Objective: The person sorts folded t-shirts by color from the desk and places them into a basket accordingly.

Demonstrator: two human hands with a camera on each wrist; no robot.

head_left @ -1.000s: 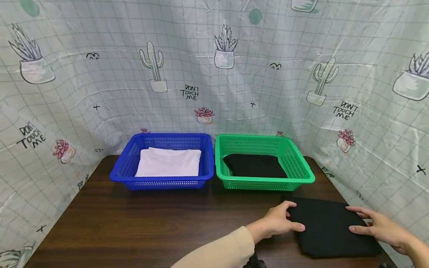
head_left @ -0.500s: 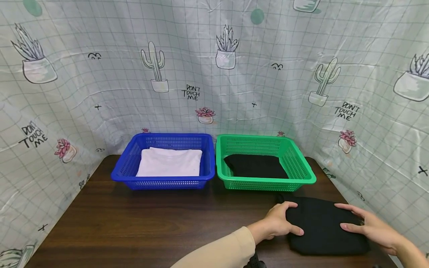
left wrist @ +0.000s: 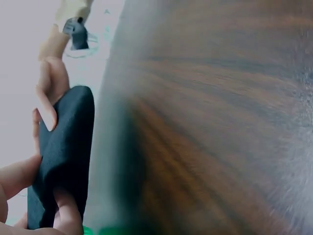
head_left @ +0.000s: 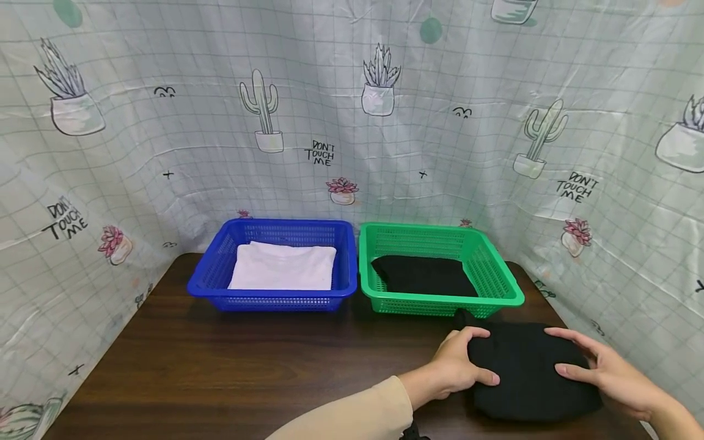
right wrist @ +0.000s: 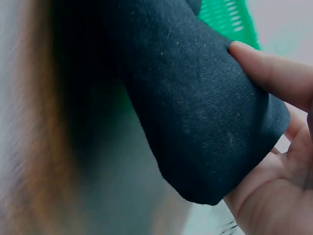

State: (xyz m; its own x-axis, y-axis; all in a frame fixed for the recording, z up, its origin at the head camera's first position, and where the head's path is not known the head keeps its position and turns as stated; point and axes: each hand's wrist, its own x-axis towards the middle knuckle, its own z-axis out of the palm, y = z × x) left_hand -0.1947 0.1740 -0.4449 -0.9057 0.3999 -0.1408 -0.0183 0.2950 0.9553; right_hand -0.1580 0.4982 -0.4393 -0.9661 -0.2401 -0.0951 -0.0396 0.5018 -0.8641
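A folded black cloth (head_left: 528,376) is held between both hands at the table's right side, in front of the green basket. My left hand (head_left: 455,366) grips its left edge, thumb on top. On the opposite edge, my right hand (head_left: 613,373) holds it with thumb and fingers. In the left wrist view the cloth (left wrist: 68,137) looks raised off the wood and bent into a thick fold. The right wrist view shows its rounded corner (right wrist: 195,122) beside the right thumb (right wrist: 271,73). Fingers beneath the cloth are mostly hidden.
The green basket (head_left: 442,299) at the back right contains a folded black cloth (head_left: 426,275). Close beside it on the left, the blue basket (head_left: 272,294) contains a folded white cloth (head_left: 283,269). A patterned curtain (head_left: 341,110) surrounds the dark wooden table (head_left: 247,360).
Both hands have taken firmer hold of the cloth, and the right hand has come closer to the left. The cloth has bunched slightly, shifted left and come up from the table. The head view has drifted slightly.
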